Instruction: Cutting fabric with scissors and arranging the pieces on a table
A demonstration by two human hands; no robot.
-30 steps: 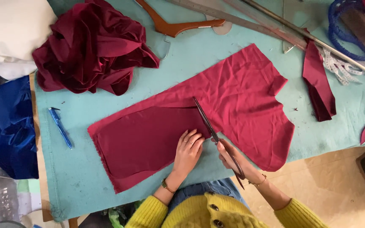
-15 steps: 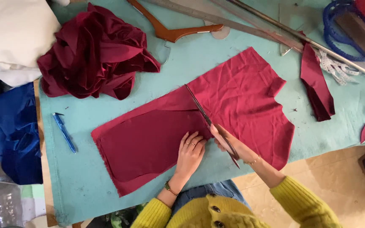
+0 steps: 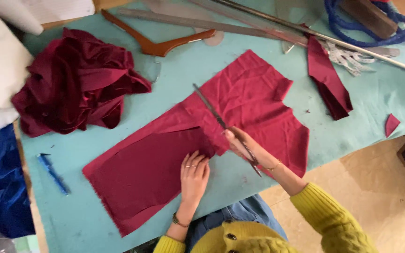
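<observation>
Half the red fabric [image 3: 249, 100] lies uncut; our right hand [image 3: 247, 147] grips scissors [image 3: 216, 117], left hand [image 3: 194, 175] fingers spread flat.

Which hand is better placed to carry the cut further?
Right: the right hand already holds the scissors, blades over the red cloth. The left hand lies flat, pinning it.

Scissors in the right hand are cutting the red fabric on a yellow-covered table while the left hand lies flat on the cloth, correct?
Not quite: the table cover is teal, not yellow. The head view shows the right hand holding the scissors in the red fabric, the left hand flat on it.
</observation>
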